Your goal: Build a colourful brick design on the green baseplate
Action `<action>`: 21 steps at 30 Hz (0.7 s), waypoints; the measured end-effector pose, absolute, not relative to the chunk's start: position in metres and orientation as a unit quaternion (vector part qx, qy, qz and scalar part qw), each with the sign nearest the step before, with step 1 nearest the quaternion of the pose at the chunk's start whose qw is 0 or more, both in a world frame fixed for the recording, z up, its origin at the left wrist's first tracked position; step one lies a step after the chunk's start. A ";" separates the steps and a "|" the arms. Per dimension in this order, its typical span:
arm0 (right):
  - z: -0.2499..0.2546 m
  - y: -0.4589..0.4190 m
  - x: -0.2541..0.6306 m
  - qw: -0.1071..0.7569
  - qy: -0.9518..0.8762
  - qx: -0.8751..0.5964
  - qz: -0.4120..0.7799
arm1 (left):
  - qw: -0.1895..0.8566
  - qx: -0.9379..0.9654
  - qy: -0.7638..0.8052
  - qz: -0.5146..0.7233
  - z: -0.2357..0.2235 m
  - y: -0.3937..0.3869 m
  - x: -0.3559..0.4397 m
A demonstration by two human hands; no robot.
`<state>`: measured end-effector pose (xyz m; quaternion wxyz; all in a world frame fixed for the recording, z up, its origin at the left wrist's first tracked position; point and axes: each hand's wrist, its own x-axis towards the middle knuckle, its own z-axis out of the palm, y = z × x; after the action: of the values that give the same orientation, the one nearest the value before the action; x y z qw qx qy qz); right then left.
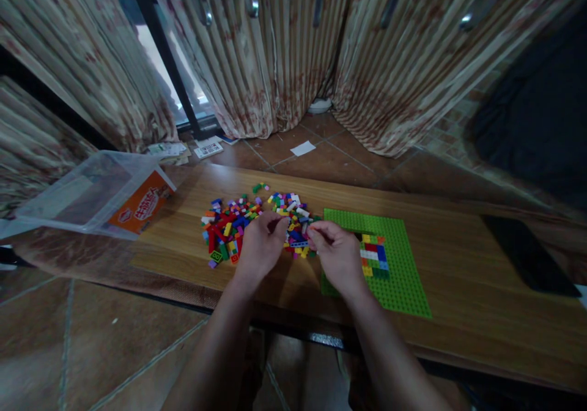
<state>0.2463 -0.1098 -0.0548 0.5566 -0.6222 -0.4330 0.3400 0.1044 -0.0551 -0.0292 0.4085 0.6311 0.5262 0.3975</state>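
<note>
A pile of small coloured bricks (233,218) lies on a low wooden table (458,276). My left hand (261,243) rests at the pile's near edge with its fingers curled together. My right hand (337,255) hovers over the left edge of a green baseplate (403,276), fingers pinched; what either hand holds is too small to make out. A short stack of red, white, yellow and green bricks (373,255) stands on the baseplate just right of my right hand.
A clear plastic box (92,194) with an orange label lies tipped on its side at the table's left end. A dark phone (527,255) lies at the right. Curtains hang behind; papers lie on the tiled floor.
</note>
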 end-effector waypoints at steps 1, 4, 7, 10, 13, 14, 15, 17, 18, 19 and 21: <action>-0.055 -0.110 0.246 0.537 -0.460 -0.634 0.314 | 0.391 0.638 0.534 0.395 -0.029 -0.054 0.102; -0.054 -0.108 0.245 0.492 -0.512 -0.656 0.255 | 0.366 0.654 0.545 0.375 -0.029 -0.052 0.096; -0.052 -0.106 0.244 0.484 -0.529 -0.651 0.250 | 0.363 0.675 0.542 0.346 -0.032 -0.051 0.092; -0.053 -0.104 0.245 0.514 -0.510 -0.638 0.261 | 0.357 0.687 0.538 0.334 -0.036 -0.049 0.090; -0.051 -0.105 0.250 0.566 -0.466 -0.617 0.285 | 0.360 0.682 0.543 0.333 -0.039 -0.047 0.089; -0.049 -0.107 0.253 0.583 -0.451 -0.610 0.292 | 0.364 0.677 0.544 0.337 -0.039 -0.046 0.089; -0.047 -0.109 0.257 0.597 -0.436 -0.605 0.295 | 0.367 0.669 0.546 0.345 -0.038 -0.045 0.089; -0.041 -0.114 0.266 0.623 -0.409 -0.603 0.285 | 0.381 0.648 0.547 0.368 -0.034 -0.044 0.089; -0.039 -0.117 0.272 0.636 -0.394 -0.603 0.276 | 0.399 0.632 0.539 0.388 -0.030 -0.045 0.089; -0.036 -0.119 0.279 0.648 -0.378 -0.605 0.269 | 0.425 0.610 0.524 0.416 -0.024 -0.046 0.088; -0.032 -0.125 0.294 0.667 -0.343 -0.610 0.256 | 0.485 0.557 0.463 0.490 -0.010 -0.050 0.083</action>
<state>0.2943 -0.1253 -0.0324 0.6673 -0.6096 -0.3426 0.2563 0.0834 -0.0496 -0.0097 0.4854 0.5566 0.4631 0.4900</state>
